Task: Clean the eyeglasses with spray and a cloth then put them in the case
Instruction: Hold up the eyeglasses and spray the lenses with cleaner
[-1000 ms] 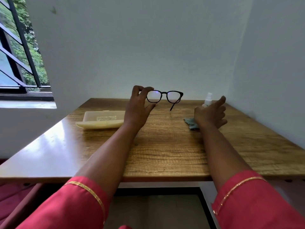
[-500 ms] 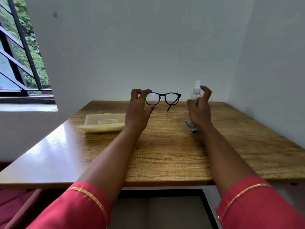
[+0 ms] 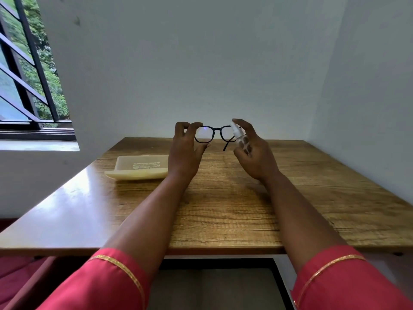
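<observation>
My left hand (image 3: 184, 151) pinches the left rim of the black-framed eyeglasses (image 3: 215, 134), held up above the far part of the wooden table (image 3: 223, 209). One temple arm hangs down below the right lens. My right hand (image 3: 254, 153) grips a small clear spray bottle (image 3: 240, 137) with a white top, its index finger over the nozzle, right beside the right lens. The cream eyeglass case (image 3: 139, 167) lies open on the table to the left of my left hand. The cloth is hidden behind my right hand.
White walls close the table in at the back and on the right. A barred window (image 3: 24, 86) sits at the far left. Red fabric shows below the table's left front edge.
My right hand picked the spray bottle up from the table and carried it left, up to the right lens. The cloth has gone out of sight behind that hand. My left hand held steady.
</observation>
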